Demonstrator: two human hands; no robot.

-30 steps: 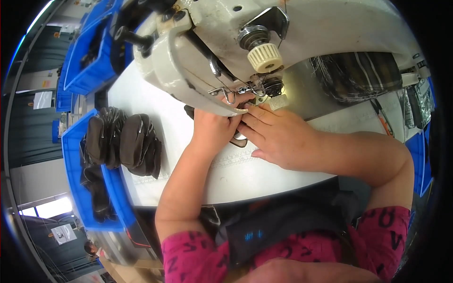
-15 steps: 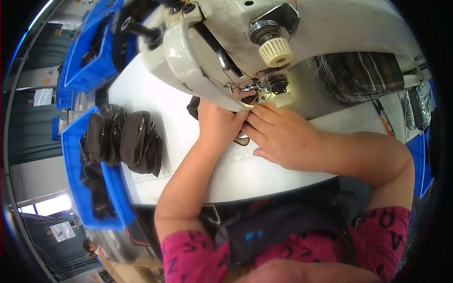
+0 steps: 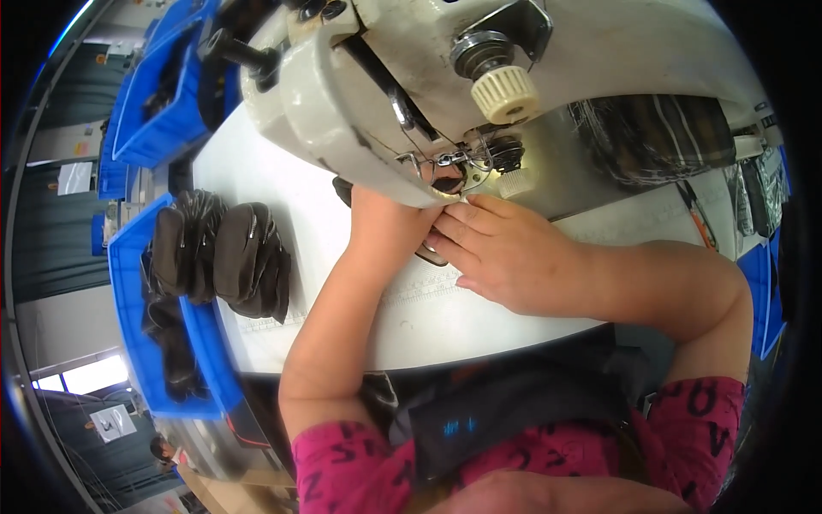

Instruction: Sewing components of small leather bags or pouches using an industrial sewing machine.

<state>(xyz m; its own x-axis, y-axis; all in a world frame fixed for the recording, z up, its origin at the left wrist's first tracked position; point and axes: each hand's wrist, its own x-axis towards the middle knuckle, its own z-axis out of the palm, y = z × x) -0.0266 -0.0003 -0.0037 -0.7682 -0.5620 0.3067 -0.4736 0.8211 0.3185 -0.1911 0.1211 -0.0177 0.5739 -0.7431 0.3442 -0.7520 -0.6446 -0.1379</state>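
Observation:
My left hand (image 3: 390,218) is at the needle area of the sewing machine (image 3: 325,111), its fingertips partly hidden by the machine's head. It grips a small dark fabric piece (image 3: 435,256), whose pale-lined edge shows below the fingers; a dark corner of cloth also sticks out left of the wrist. Against the left hand lies my right hand (image 3: 514,257), its fingers close together and pinching the same piece near the presser foot. Most of the fabric is covered by the hands.
Stacked dark zippered pouches (image 3: 248,257) stand at the table's left, beside a blue bin (image 3: 218,360) with more dark pieces. Dark striped cloth (image 3: 651,137) lies under the machine arm. At right are thread snips (image 3: 698,214). A ruler strip (image 3: 428,283) runs along the white table.
Both hands have shifted slightly left together with the fabric piece. The right fingers have slid a little over the left hand's edge. The pouches stay in place.

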